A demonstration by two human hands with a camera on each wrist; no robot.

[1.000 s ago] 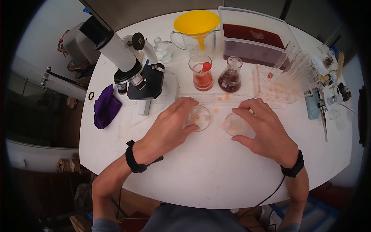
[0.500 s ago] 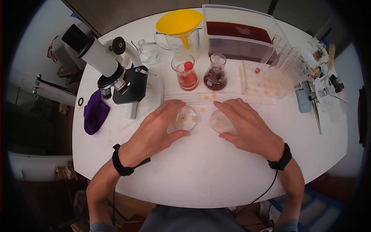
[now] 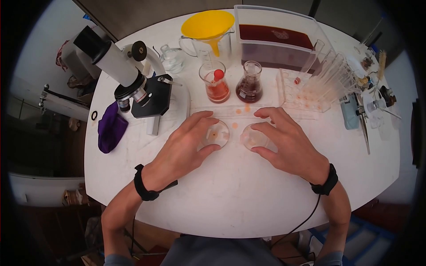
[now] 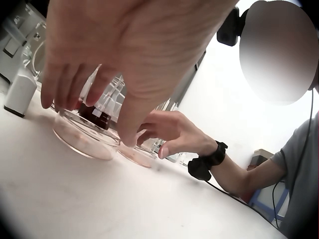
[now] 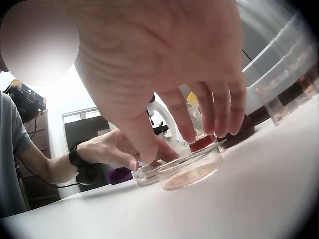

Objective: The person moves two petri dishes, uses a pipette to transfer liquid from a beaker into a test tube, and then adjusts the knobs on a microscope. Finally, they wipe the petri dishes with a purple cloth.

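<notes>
White tbl [image 3: 213,195]: L hand [image 3: 179,148], R hand [image 3: 295,148] wide abt 2 dishes [image 3: 255,140]; can't tell if gripping.

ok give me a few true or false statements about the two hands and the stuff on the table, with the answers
1. The left hand is at one round clear dish and the right hand at another dish. True.
2. The purple cloth lies beside the test tubes. False: it lies at the left of the table, near the microscope.
3. The yellow funnel sits on top of a clear jug. True.
4. The conical flask holds bright green liquid. False: its liquid is dark red.
5. Both hands are closed into tight fists. False: the thumbs stand well apart from the fingers.
</notes>
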